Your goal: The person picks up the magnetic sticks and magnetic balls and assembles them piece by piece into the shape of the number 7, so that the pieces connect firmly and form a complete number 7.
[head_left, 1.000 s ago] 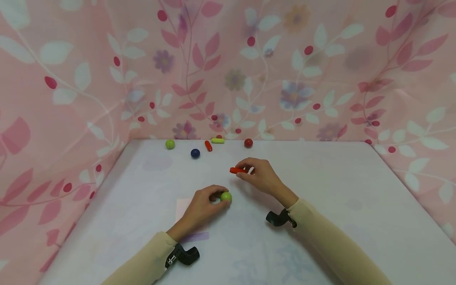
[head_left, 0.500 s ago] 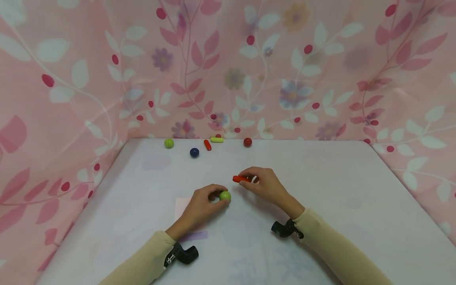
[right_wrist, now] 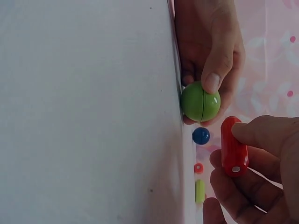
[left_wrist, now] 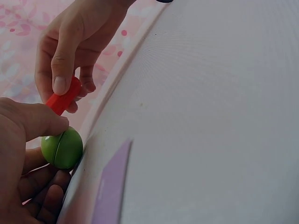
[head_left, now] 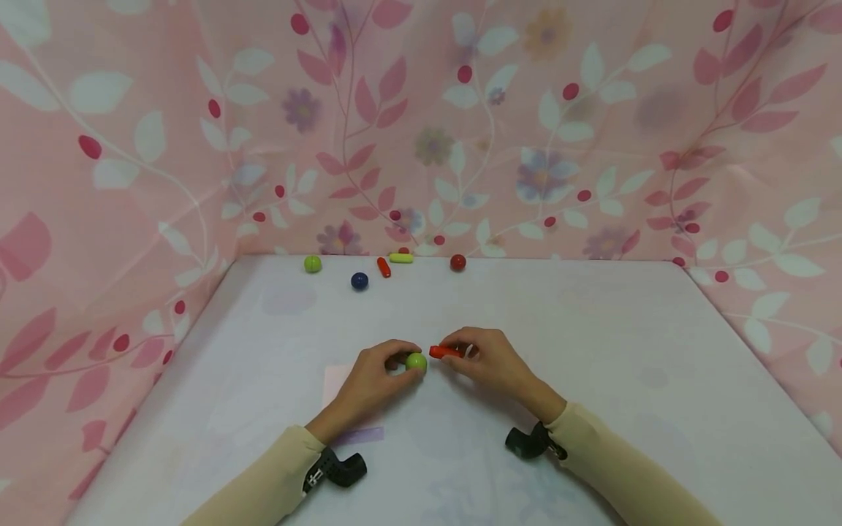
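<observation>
A green ball point(head_left: 416, 362) with a thin groove round it is between the thumb and fingers of my left hand point(head_left: 376, 376), low at the tabletop. To its right my right hand point(head_left: 490, 359) pinches a red faceted stick-shaped piece point(right_wrist: 233, 147), which has a small pale spot on its end. The stick's free end points at the ball, with a small gap between them in the head view. In the right wrist view the red stick point(right_wrist: 229, 135) is held off the table, while the green ball point(right_wrist: 194, 102) sits close against the surface.
Along the back lie another green ball point(head_left: 312, 264), a dark blue ball point(head_left: 359, 281), a red stick point(head_left: 384, 267), a yellow-green stick point(head_left: 401, 258) and a red ball point(head_left: 457, 262). A pale pink sheet point(head_left: 334, 380) with a purple strip point(head_left: 363, 435) lies under my left forearm.
My right hand has come nearer to me with the red stick, down to about level with the green ball. The left hand has held its place on the ball.
</observation>
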Action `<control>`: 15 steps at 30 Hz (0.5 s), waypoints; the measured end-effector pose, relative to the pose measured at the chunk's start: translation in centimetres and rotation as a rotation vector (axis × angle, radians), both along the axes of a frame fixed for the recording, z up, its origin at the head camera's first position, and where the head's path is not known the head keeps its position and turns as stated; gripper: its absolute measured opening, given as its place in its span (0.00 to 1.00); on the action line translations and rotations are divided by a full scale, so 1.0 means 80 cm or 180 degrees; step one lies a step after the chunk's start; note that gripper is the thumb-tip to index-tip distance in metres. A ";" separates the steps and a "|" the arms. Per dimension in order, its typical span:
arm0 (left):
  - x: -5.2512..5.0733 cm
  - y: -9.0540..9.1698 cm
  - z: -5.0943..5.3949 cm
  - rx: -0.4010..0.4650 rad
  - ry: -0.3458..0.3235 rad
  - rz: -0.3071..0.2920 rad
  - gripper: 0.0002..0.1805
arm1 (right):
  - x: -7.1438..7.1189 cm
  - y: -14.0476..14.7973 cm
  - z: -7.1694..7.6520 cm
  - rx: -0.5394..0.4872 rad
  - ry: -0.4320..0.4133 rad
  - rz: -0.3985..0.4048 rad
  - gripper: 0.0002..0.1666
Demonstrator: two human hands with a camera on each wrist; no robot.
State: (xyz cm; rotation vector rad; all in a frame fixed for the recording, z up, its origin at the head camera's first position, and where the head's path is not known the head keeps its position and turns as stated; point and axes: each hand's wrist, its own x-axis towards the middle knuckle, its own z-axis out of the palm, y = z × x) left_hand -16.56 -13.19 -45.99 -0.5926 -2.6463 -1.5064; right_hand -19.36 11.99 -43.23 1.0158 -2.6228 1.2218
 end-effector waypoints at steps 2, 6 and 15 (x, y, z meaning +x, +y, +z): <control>-0.001 -0.001 0.001 0.0008 -0.0014 -0.0006 0.17 | 0.001 -0.001 -0.002 -0.0004 -0.0009 0.0034 0.13; 0.000 -0.001 0.000 0.0013 -0.0028 -0.0018 0.17 | 0.003 -0.001 -0.006 -0.0018 -0.0038 0.0104 0.12; -0.001 -0.001 0.000 -0.0013 0.0004 -0.0051 0.17 | 0.006 -0.002 -0.013 -0.0060 -0.0116 0.0238 0.11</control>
